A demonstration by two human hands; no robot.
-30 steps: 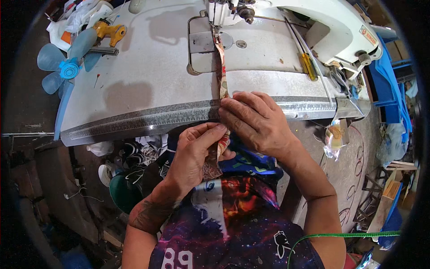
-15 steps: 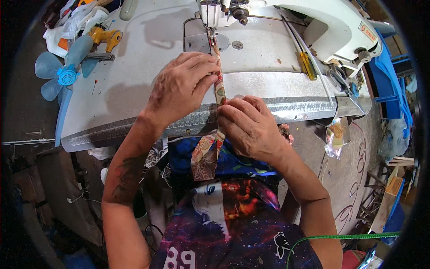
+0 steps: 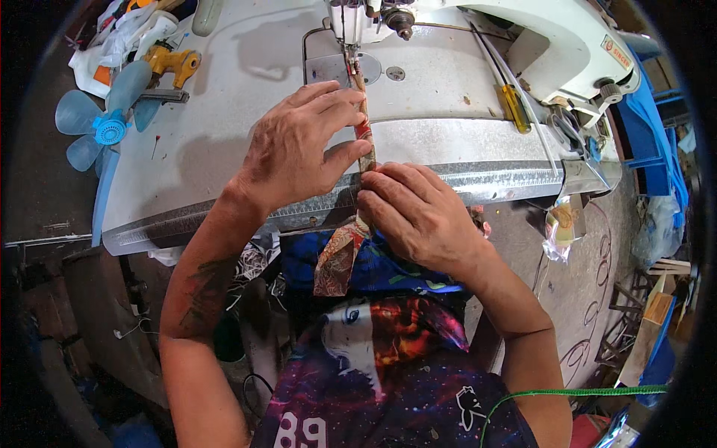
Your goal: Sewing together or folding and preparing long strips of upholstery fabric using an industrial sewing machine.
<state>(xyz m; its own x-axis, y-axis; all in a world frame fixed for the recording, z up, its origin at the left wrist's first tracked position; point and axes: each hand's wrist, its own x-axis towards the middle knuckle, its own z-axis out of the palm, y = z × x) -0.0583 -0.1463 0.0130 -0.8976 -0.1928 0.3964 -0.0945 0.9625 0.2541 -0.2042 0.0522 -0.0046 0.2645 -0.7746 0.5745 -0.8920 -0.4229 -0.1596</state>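
A narrow, patterned fabric strip (image 3: 363,128) in red, beige and green runs from under the presser foot of a white sewing machine (image 3: 515,26) toward me. It looks folded along its length near the needle, and its wider loose end (image 3: 340,257) hangs over the table's front edge above my lap. My left hand (image 3: 302,145) lies beside the strip, fingertips and thumb touching it, with a gap between thumb and fingers. Nearer me, my right hand (image 3: 418,213) pinches the strip at the table edge; its fingertips partly hide the fabric.
A metal ruler strip (image 3: 485,183) lines the table's front edge. To the right lie a yellow-handled screwdriver (image 3: 514,108), a thin white rod (image 3: 515,97) and scissors (image 3: 571,134). A blue fan (image 3: 110,128) and a yellow tool (image 3: 173,63) are at the left.
My left hand's thumb has moved away from its fingers and slid down the strip. My right hand has shifted slightly left and nearer me. The strip's loose end hangs a little differently.
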